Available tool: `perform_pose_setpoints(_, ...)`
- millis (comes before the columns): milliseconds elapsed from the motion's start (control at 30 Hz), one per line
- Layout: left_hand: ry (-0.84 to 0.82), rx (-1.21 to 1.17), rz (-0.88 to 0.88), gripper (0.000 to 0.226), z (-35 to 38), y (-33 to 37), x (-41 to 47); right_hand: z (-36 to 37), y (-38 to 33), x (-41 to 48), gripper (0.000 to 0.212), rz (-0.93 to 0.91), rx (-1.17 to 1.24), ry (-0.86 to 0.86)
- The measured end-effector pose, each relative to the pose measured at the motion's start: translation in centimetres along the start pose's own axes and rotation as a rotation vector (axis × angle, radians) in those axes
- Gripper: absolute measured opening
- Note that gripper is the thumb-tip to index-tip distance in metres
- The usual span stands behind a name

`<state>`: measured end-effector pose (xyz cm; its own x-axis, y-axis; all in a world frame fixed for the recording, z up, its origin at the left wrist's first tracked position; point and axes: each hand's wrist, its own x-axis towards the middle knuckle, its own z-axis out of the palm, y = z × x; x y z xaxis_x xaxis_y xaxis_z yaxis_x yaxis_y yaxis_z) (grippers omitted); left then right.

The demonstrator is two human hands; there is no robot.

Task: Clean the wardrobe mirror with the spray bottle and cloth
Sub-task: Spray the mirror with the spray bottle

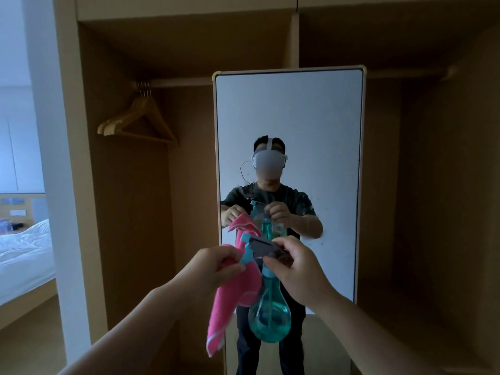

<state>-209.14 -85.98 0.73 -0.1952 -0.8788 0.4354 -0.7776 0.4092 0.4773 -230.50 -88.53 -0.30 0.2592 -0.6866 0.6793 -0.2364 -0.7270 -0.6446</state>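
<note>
Several hangers [138, 121] flank the mirror [289, 117]; before it, left hand [213, 269] fingers pinch cloth [233, 296], right hand's [299, 270] grip spray bottle [270, 322].

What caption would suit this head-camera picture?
Facing the mirror, the left hand holds a pink cloth while the right hand grips the spray bottle.

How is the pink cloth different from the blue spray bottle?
The cloth is pink and floppy, hanging in folds; the spray bottle is teal, see-through and stiff, with a round belly. The left hand pinches the cloth, while the right hand grips the spray bottle at its top. Both are held up before the mirror.
</note>
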Motion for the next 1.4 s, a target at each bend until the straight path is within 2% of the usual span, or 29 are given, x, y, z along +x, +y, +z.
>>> perform_pose_setpoints(167,-0.024,0.057,0.042,0.016,0.1,0.9,0.3,-0.2,-0.2,0.3,0.019,0.024,0.109,0.021)
perform_pose_setpoints(267,0.066,0.036,0.059,0.021,0.0,1.6,0.5,-0.5,-0.4,0.7,0.014,0.064,0.274,0.008)
perform_pose_setpoints(367,0.145,0.01,0.067,0.023,-0.1,2.2,0.6,-0.4,-0.4,0.8,0.017,0.093,0.418,-0.042)
perform_pose_setpoints(500,0.232,-0.068,0.077,0.023,0.1,2.9,0.6,0.5,-0.3,0.9,0.053,0.204,0.525,-0.108)
perform_pose_setpoints(533,0.251,-0.1,0.085,0.022,0.2,3.1,0.6,0.8,-0.4,1.1,0.051,0.224,0.538,-0.125)
perform_pose_setpoints(600,0.266,-0.154,0.092,0.02,0.0,3.4,0.6,0.9,-0.9,1.7,0.029,0.254,0.608,-0.152)
perform_pose_setpoints(633,0.263,-0.153,0.086,0.02,-0.3,3.5,0.7,0.6,-1.4,2.1,0.024,0.247,0.632,-0.166)
perform_pose_setpoints(733,0.261,-0.095,0.061,0.024,-1.9,3.4,1.4,-0.4,-3.3,3.6,0.022,0.157,0.588,-0.258)
perform_pose_setpoints(833,0.238,-0.07,0.047,0.013,-3.8,3.4,2.0,-0.9,-5.2,5.1,0.019,0.078,0.527,-0.227)
perform_pose_setpoints(933,0.224,0.021,0.041,0.045,-6.2,3.0,2.0,-2.0,-6.6,7.4,0.015,0.042,0.587,-0.169)
perform_pose_setpoints(967,0.226,0.045,0.029,0.05,-7.0,2.8,2.0,-2.4,-7.1,8.5,0.013,0.06,0.639,-0.158)
perform_pose_setpoints(1033,0.234,0.064,0.002,0.046,-8.2,2.8,2.1,-3.0,-8.1,10.5,0.021,0.118,0.725,-0.131)
perform_pose_setpoints(1100,0.236,0.118,-0.012,0.046,-9.3,3.0,2.3,-3.4,-9.2,12.2,0.026,0.135,0.707,-0.1)
perform_pose_setpoints(1200,0.24,0.248,-0.004,0.03,-10.8,3.1,2.4,-3.7,-10.8,14.1,0.022,0.163,0.632,-0.052)
perform_pose_setpoints(1267,0.257,0.314,-0.015,0.018,-11.3,2.9,2.1,-3.9,-11.4,15.0,0.027,0.2,0.575,-0.007)
perform_pose_setpoints(1400,0.305,0.371,-0.026,0.017,-11.8,1.9,1.5,-3.7,-11.7,16.0,0.035,0.191,0.394,0.098)
